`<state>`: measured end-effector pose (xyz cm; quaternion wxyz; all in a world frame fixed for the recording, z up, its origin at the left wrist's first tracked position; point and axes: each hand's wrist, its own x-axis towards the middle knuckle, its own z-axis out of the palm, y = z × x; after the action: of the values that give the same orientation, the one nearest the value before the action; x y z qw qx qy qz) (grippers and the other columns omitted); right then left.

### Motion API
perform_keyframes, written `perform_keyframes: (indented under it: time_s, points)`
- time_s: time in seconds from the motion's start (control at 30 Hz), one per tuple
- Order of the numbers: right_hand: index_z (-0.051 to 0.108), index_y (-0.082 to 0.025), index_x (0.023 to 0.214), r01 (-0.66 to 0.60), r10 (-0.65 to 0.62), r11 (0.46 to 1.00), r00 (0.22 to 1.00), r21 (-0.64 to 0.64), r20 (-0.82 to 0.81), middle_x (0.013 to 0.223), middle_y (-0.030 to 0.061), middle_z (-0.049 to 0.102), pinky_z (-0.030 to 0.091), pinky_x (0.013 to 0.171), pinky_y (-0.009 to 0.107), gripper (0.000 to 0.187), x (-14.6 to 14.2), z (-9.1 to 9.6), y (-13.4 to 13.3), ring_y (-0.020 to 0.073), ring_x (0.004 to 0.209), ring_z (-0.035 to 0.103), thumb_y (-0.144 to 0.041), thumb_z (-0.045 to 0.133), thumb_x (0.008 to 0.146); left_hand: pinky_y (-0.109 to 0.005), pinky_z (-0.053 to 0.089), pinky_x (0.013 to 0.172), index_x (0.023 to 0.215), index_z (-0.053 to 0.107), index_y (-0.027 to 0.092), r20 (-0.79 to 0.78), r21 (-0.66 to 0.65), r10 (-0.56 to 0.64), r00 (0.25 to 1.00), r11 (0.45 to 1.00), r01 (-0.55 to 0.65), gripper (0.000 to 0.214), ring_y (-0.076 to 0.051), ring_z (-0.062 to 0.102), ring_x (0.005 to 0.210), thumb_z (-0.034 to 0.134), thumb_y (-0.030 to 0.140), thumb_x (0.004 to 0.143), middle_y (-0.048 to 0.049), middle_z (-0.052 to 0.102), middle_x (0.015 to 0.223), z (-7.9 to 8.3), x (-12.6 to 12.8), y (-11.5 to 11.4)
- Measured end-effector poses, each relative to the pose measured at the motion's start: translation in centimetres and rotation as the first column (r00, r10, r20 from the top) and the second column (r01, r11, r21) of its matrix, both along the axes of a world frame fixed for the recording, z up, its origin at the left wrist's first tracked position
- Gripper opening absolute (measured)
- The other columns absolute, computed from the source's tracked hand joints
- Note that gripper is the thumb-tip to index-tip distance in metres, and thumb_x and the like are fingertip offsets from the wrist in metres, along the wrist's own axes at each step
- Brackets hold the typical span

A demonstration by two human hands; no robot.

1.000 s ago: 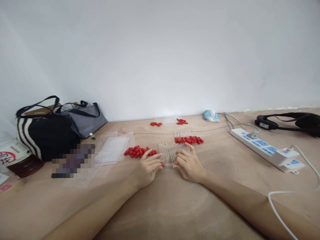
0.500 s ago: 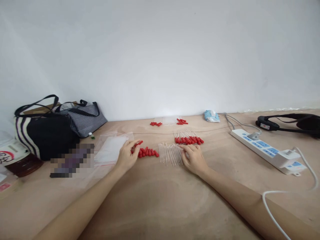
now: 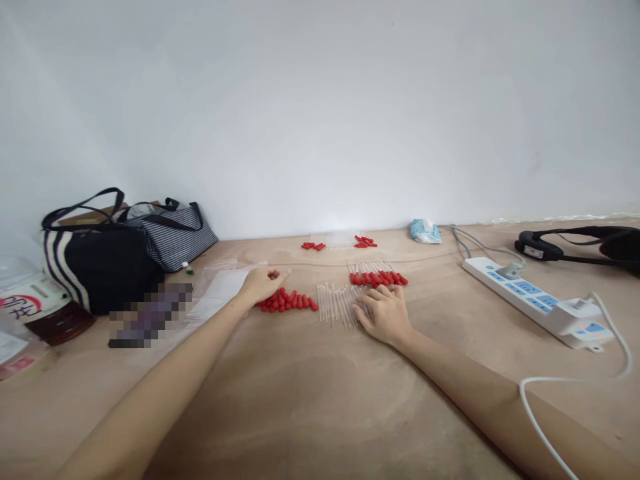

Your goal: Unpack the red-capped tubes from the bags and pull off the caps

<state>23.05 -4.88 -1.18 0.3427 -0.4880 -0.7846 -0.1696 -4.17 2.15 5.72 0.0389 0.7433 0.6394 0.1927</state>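
Observation:
My left hand [image 3: 261,283] is over the left end of a pile of small red rubber bulbs [image 3: 293,301]. Its fingers are partly curled, thumb and forefinger apart, with no bulb visible in them. To the right of the pile lies a row of thin, clear tubes [image 3: 333,307], side by side. My right hand [image 3: 386,313] rests on the right end of this row, fingers spread and touching the tubes. Just behind it is a group of clear tubes with red bulbs [image 3: 377,277] at their near ends.
At the back are more red bulbs [image 3: 313,246] and tubes. Clear plastic bags [image 3: 213,293], a blurred-out dark object [image 3: 150,317], two bags [image 3: 100,267] and a large bottle [image 3: 43,310] stand left. On the right are a power strip [image 3: 530,293], white cable [image 3: 570,380], blue-white packet [image 3: 425,231] and black headset [image 3: 575,243].
A red bulb that was between my left fingers is no longer seen there; that hand has shifted slightly up and right. My right fingers have spread more over the tubes. The view has shifted a little.

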Motion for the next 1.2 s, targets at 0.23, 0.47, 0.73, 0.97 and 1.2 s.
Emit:
perform_keyframes:
  time_s: [0.23,0.47,0.73,0.97,1.2]
  points:
    - [0.064,-0.020,0.067,0.021,-0.018,1.000,0.994,0.020,-0.103,0.066,0.0024,0.062,0.023,0.074,0.034,0.031,0.4,0.4,-0.2,0.0148,0.071,0.049,-0.037,0.044,0.083,-0.024,0.040,0.062,0.068,0.064,0.018,0.013,-0.025,-0.058,0.998,0.998,0.058,0.019,-0.018,0.059,0.072,0.053,0.034,0.068,-0.0030,0.067,0.076,-0.3,5.0,1.0]
    - [0.055,-0.018,0.050,0.184,-0.194,0.981,0.945,-0.063,-0.263,0.057,0.0005,0.061,0.023,0.065,0.030,0.046,2.8,0.9,0.5,0.0136,0.064,0.053,-0.034,0.035,0.088,-0.027,0.041,0.062,0.062,0.064,0.019,0.031,-0.106,-0.074,0.997,0.991,0.076,0.030,-0.021,0.061,0.071,0.053,0.047,0.068,-0.0058,0.067,0.070,-2.2,13.5,2.0]
    - [0.058,-0.019,0.053,0.189,-0.196,0.981,0.934,-0.051,-0.298,0.056,0.0012,0.061,0.023,0.064,0.029,0.046,3.3,0.6,0.7,0.0142,0.064,0.054,-0.036,0.034,0.088,-0.027,0.039,0.061,0.056,0.060,0.017,0.043,-0.111,-0.040,0.998,0.993,0.045,0.025,-0.023,0.061,0.073,0.056,0.038,0.066,-0.0075,0.064,0.060,-2.4,16.7,2.2]
    - [0.060,-0.020,0.066,0.129,-0.126,0.992,0.921,-0.015,-0.367,0.066,0.0028,0.062,0.029,0.066,0.030,0.031,3.1,0.3,0.9,0.0166,0.067,0.054,-0.037,0.041,0.084,-0.024,0.036,0.053,0.055,0.058,0.016,0.085,-0.026,-0.148,0.985,0.988,0.150,0.032,-0.015,0.056,0.057,0.043,0.035,0.077,-0.0001,0.058,0.054,-1.0,12.8,0.0]
    - [0.053,-0.016,0.109,-0.120,0.134,0.990,0.960,0.070,-0.246,0.104,0.0116,0.056,0.034,0.081,0.036,0.041,1.9,1.1,-0.2,0.0224,0.096,0.048,-0.041,0.052,0.078,-0.030,0.037,0.067,0.065,0.058,0.018,-0.248,0.377,-0.449,0.858,0.772,0.513,0.021,-0.016,0.052,0.067,0.048,0.029,0.079,-0.0022,0.059,0.068,-2.1,4.7,-6.2]
